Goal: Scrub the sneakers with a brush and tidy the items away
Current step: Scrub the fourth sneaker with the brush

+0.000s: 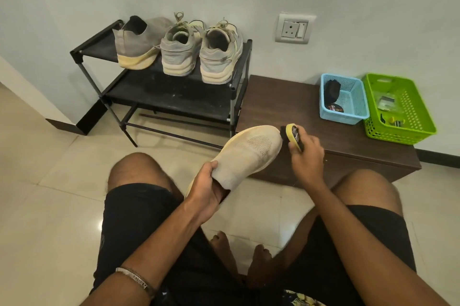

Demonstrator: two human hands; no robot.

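A cream knit sneaker (249, 151) is held up in the middle of the head view, toe pointing up and right. My left hand (207, 191) grips its heel opening, fingers inside the collar. My right hand (307, 156) is closed on a yellow-backed brush (292, 135) with dark bristles pressed against the sneaker's toe. On the top shelf of a black shoe rack (239, 96) stand a grey slip-on sneaker (135, 44) and a pair of grey laced sneakers (199, 52).
A low dark wooden bench (293, 106) to the right of the rack carries a blue basket (348, 104) with dark items and a green basket (400, 111) with small items. My bare knees and feet are below, on a glossy tiled floor. A wall socket (295, 29) is above the bench.
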